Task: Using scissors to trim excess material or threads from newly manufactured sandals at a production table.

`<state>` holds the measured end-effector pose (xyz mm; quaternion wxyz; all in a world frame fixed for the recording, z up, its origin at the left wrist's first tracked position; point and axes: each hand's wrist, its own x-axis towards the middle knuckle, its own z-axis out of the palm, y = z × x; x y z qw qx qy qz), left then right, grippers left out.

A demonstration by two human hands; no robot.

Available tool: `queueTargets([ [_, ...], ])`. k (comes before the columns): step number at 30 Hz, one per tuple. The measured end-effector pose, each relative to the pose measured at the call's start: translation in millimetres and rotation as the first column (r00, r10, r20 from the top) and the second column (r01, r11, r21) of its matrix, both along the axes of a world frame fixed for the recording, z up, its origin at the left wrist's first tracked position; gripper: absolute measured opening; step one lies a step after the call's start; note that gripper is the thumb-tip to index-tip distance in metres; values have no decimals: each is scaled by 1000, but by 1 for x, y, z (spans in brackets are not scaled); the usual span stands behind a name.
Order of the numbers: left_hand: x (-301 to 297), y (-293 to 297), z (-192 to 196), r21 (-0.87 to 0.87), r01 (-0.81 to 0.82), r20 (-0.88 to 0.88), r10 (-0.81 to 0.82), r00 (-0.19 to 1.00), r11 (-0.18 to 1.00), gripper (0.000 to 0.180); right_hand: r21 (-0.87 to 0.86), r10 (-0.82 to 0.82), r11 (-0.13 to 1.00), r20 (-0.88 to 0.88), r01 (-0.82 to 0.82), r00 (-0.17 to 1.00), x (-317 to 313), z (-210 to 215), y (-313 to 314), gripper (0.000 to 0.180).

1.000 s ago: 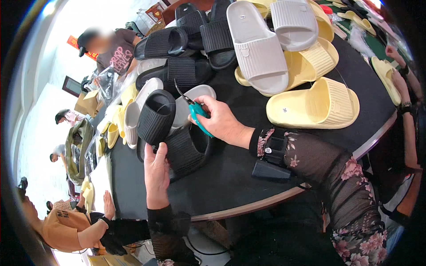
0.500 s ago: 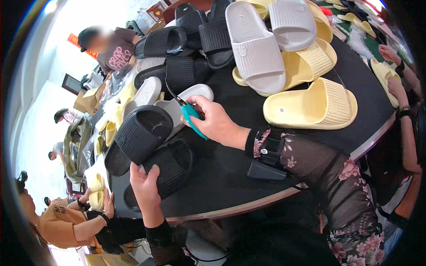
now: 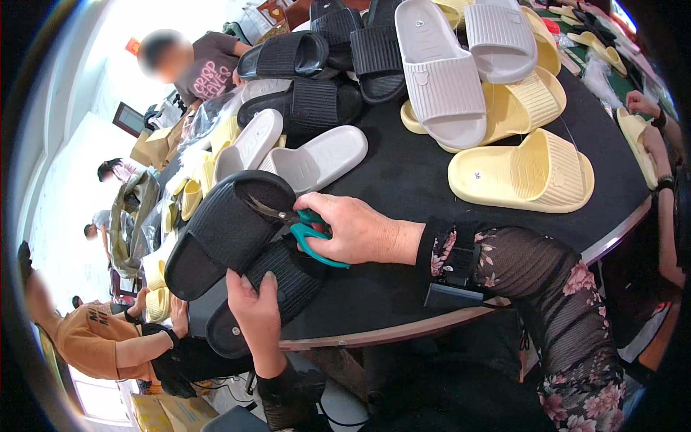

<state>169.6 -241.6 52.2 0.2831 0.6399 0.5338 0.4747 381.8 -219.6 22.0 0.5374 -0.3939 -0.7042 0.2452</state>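
Note:
Two black slippers are at the table's near left: the upper slipper (image 3: 219, 234) is tilted, and the lower slipper (image 3: 288, 284) lies partly beneath it. My left hand (image 3: 257, 317) is closed on them, thumb on the lower strap and fingers by the upper slipper's edge. In my right hand (image 3: 367, 230) is a pair of scissors (image 3: 311, 246) with teal handles. Its dark blades reach left over the opening of the upper slipper; whether they are apart is too small to tell. Just beyond lies a light grey slipper (image 3: 320, 160).
A yellow slipper (image 3: 497, 176) sits to the right, with grey slippers (image 3: 443, 93) stacked on yellow ones behind. More black slippers (image 3: 309, 104) stand at the far side. A co-worker (image 3: 93, 338) at the left handles yellow slippers; another person's hands (image 3: 651, 144) show at the right.
My right hand has brought the scissors down from beside the grey slipper to the upper black slipper. The view has shifted slightly, and my left hand keeps its hold.

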Motion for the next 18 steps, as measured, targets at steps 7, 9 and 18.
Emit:
queueTargets([
  [7, 14, -7, 7, 36, 173, 67, -175, 982, 984, 48, 70, -24, 997, -21, 26, 999, -1, -2, -1, 40],
  [9, 12, -8, 6, 58, 140, -28, -139, 990, 988, 47, 10, 3, 1000, -2, -3, 1000, 1, 0, -3, 41],
  [18, 10, -7, 2, 69, 121, -116, -113, 987, 990, 42, -1, 27, 1000, 22, -27, 999, 8, 1, 0, 38],
])
